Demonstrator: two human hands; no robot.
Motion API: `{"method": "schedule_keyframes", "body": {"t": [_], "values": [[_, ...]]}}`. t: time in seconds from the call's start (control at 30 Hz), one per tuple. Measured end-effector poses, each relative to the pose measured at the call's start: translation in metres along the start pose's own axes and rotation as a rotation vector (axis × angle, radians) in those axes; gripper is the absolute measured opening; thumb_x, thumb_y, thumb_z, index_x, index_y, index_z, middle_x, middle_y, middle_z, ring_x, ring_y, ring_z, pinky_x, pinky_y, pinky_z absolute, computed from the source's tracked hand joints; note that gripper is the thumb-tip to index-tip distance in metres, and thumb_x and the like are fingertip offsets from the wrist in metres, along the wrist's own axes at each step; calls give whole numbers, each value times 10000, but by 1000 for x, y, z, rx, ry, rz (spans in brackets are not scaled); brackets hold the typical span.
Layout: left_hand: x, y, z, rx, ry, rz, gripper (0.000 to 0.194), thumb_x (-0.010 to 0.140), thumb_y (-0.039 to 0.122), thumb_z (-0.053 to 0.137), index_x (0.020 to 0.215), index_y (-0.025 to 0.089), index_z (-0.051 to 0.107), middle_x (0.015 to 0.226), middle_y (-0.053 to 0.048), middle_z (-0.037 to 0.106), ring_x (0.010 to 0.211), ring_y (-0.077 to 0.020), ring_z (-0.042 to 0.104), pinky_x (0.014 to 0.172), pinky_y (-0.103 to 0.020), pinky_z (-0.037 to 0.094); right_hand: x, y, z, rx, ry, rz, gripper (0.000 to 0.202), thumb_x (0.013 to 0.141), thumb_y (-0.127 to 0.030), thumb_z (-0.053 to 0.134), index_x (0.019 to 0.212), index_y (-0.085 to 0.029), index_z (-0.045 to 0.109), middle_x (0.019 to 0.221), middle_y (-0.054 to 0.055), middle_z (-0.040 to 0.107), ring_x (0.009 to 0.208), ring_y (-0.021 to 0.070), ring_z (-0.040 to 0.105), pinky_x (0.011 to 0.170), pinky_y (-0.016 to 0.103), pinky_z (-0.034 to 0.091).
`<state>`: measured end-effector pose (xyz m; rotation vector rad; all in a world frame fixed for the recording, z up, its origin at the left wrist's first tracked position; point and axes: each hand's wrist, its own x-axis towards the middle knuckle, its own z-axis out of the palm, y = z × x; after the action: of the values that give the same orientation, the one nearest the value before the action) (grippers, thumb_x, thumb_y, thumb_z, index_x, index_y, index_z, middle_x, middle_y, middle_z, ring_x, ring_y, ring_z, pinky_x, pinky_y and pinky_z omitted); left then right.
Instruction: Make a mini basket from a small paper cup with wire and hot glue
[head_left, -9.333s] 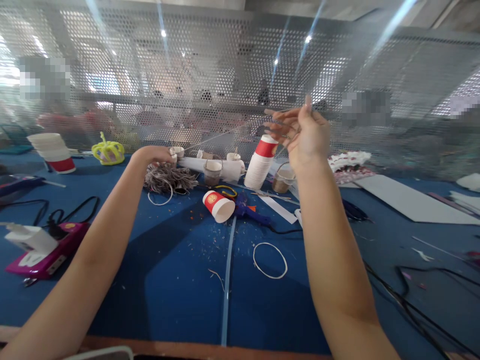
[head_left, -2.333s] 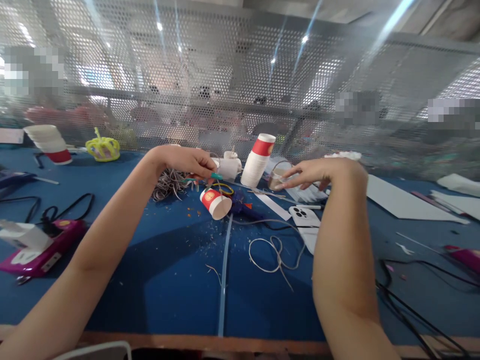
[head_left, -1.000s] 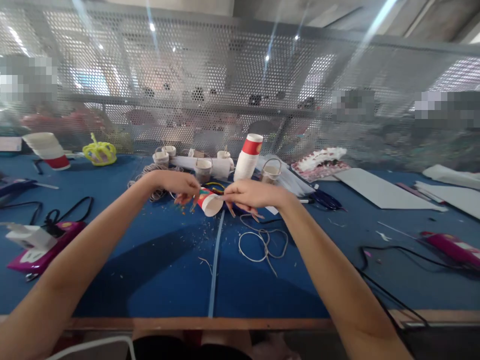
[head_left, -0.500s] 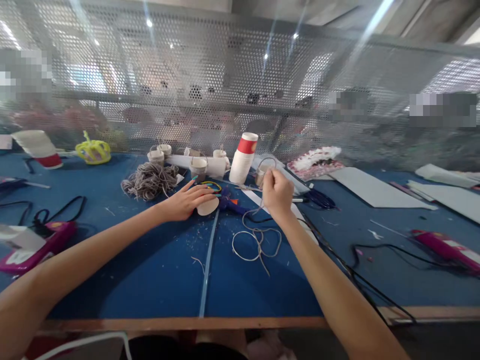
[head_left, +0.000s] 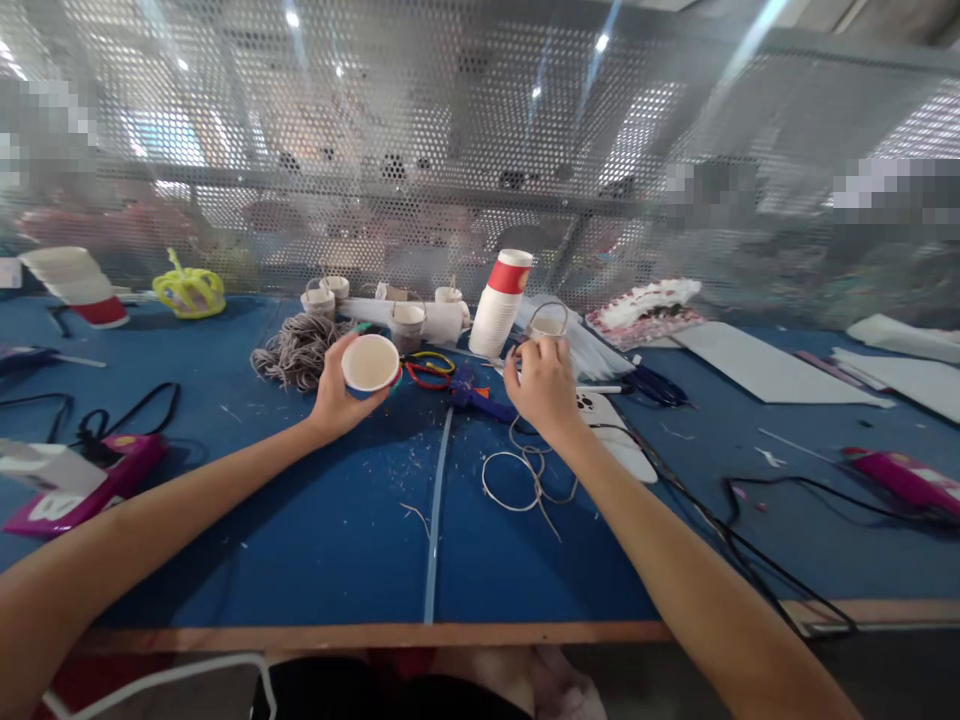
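Observation:
My left hand is closed around a white paper cup, its open mouth tilted toward me; the inside looks bare. My right hand has its fingers curled downward in front of a small cord-covered cup with a loop handle. Whatever is between those fingers is hidden. Thin grey cord lies in loose loops below the right hand and runs up toward it. Between the hands lie a blue glue gun and a tool with red and yellow handles.
A stack of paper cups stands at the back, beside several cord-covered cups. Grey yarn is heaped to the left. A white phone lies under the right forearm. Black cables cross the right side. A perforated metal screen closes the back.
My left hand has lifted and turned the paper cup so its mouth faces me. My right hand has gone from a raised fist to lowered, curled fingers. The view shifted slightly.

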<state>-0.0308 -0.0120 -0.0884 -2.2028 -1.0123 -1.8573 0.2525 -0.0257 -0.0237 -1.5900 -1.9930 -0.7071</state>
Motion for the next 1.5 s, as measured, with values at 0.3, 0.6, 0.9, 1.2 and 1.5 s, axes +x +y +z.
{"method": "schedule_keyframes", "body": {"t": [0.3,0.6,0.9,1.2,1.5], "values": [[3,-28,13,-704,254,-794,680,534,279,765,1105,239,397,989,-3,532,869,-155,587,870,-373,487,34,-55,16,168,-495,-263,334,823,-217,497,1128,-82,510,1149,158,554,1113,249,454,929,358,390],[6,-12,10,-859,75,-800,708,512,253,767,1147,224,456,992,-17,615,871,-169,606,852,-348,491,106,-89,62,67,-920,-252,345,574,-288,741,845,-79,695,817,144,693,760,255,645,575,272,439],[9,-15,11,-899,3,-926,708,540,300,760,1184,188,487,992,-40,641,893,-204,618,837,-380,502,71,-78,28,198,-567,-52,248,828,-229,463,991,-79,575,937,164,671,834,217,628,648,263,415],[5,-4,5,-859,-170,-861,683,548,322,763,1172,172,527,968,-56,664,787,-190,633,711,-335,532,5,-65,2,273,-217,2,320,801,-474,477,845,-162,531,759,87,623,677,208,579,579,289,366],[3,5,-1,-858,-299,-884,478,562,296,760,983,154,584,841,-52,688,710,-193,647,674,-349,550,-13,-69,-9,314,-62,-123,364,788,-471,469,905,-130,519,874,149,580,828,259,540,681,351,418]]}}
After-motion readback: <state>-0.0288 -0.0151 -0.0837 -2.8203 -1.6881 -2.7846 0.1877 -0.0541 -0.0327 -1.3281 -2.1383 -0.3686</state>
